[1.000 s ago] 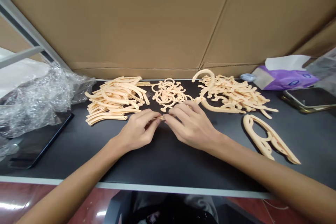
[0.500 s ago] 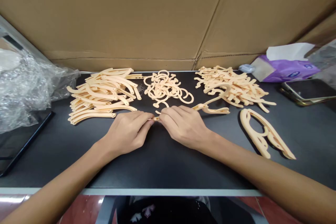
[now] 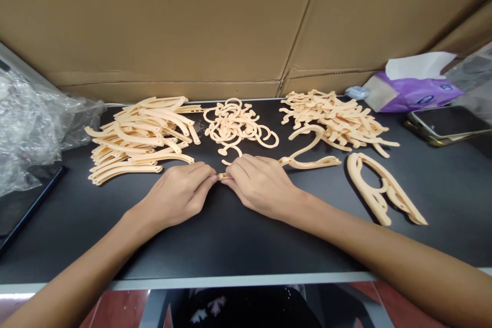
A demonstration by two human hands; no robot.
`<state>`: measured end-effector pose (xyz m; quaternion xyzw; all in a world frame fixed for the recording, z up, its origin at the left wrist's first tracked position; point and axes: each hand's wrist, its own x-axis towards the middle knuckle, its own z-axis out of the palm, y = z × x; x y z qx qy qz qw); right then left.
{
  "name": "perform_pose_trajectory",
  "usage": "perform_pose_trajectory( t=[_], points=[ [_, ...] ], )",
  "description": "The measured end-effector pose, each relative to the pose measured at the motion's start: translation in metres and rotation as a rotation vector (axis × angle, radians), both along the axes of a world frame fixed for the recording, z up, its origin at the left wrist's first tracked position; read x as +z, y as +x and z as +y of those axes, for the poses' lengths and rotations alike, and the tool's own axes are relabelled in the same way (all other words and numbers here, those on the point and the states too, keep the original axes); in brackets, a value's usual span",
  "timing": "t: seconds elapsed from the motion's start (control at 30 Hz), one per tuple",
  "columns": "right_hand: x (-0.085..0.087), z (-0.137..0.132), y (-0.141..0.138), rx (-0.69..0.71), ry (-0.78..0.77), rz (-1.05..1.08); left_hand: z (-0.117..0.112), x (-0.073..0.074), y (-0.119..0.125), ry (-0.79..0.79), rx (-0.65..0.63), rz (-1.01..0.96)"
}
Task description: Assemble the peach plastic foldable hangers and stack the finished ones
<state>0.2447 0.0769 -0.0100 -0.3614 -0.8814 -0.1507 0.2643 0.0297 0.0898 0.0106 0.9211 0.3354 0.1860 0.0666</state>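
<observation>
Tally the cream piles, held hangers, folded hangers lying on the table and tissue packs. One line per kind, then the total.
Piles: 3
Held hanger: 1
Folded hanger: 1
Tissue pack: 1
Total: 6

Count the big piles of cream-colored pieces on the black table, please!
3. A pile of long curved pieces is on the left, a pile of hooks is in the middle, and a pile of wavy pieces is on the right.
</observation>
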Motion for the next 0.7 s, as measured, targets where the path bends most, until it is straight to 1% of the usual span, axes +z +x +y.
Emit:
perform_pose_trajectory(
  t=[0.13,0.23,0.37,0.5,0.7],
  points=[
    [0.0,0.001,-0.001,0.006,0.01,-0.051,0.001,0.003,0.002,-0.076,0.035,-0.056],
    [0.001,0.001,-0.001,0.01,0.046,-0.08,0.002,0.007,0.003,-0.138,0.074,-0.093],
    [0.002,0.001,-0.001,0.024,0.101,-0.094,0.003,0.013,0.005,-0.244,0.116,-0.103],
    [0.001,0.002,-0.001,0.042,0.123,-0.082,0.005,0.014,0.006,-0.342,0.142,-0.118],
    [0.0,0.001,-0.001,0.042,0.14,-0.083,0.005,0.013,0.006,-0.354,0.163,-0.136]
  ],
)
